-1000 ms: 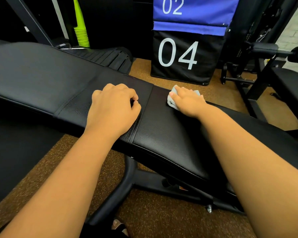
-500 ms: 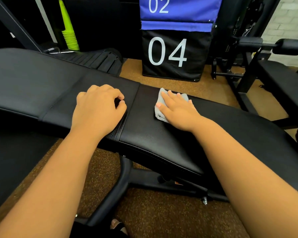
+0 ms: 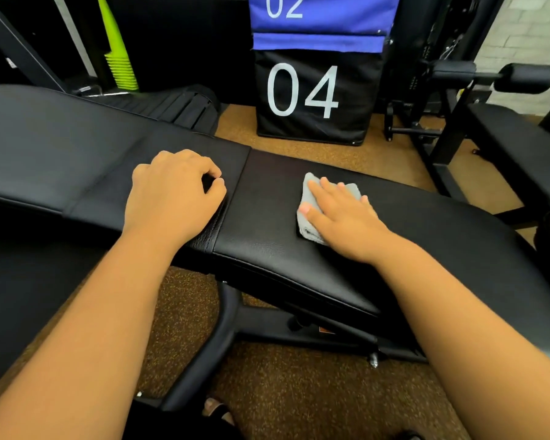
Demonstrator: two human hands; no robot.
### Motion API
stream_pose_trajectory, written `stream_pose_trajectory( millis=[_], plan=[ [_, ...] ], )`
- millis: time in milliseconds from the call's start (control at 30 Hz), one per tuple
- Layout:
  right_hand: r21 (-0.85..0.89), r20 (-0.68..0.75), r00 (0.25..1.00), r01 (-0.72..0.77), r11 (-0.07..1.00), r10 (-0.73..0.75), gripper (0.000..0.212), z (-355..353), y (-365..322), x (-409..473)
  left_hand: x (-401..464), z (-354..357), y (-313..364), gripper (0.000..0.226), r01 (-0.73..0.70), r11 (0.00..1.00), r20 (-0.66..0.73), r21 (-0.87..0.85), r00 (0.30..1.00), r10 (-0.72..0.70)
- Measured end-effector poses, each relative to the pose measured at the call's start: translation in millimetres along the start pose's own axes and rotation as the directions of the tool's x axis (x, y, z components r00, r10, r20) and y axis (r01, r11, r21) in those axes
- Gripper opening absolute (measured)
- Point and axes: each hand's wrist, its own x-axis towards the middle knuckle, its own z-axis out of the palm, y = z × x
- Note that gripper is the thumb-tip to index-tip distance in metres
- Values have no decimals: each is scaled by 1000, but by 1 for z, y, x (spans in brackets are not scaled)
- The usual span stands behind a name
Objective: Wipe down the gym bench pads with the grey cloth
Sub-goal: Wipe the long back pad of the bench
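A gym floor of speckled brown rubber carries the black padded vinyl bench. The right hand, fingers spread flat, has dragged the folded grey cloth from the far edge toward the near edge, extending the wiped strip. The left hand, loosely curled and empty, braces beside the seam.

Grey cloth, folded flat, sits under right hand w/ fingers spread. It lies on black bench pad, 2 sections meeting at seam left of grip.
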Motion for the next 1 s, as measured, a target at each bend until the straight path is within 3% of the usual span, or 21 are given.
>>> stream_pose_trajectory(
  millis=[67, 333, 533, 833, 1000],
  plan=[
    [-23, -21, 1000, -14, 1000, 13, 63, 4, -8, -2, 0, 0, 0, 25, -2, 1000, 1, 3, 1000, 2],
    [-24, -22, 983, 180, 983, -180, 65, 15, -23, -51, -2, -2, 1, 27, -10, 1000, 20, 6, 1000, 10],
    [10, -8, 1000, 0, 1000, 0, 62, 5, 4, -34, -3, -5, 2, 27, -11, 1000, 29, -1, 1000, 11],
    [-17, -51, 995, 88, 996, -89, 62, 15, 0, -78, -5, -6, 7, 25, 6, 1000, 9, 14, 1000, -6],
    [39, -28, 997, -66, 997, 67, 59, 6, 46, -84, -8, -6, 18, 20, -103, 989, -118, 106, 986, 116]
  ],
)
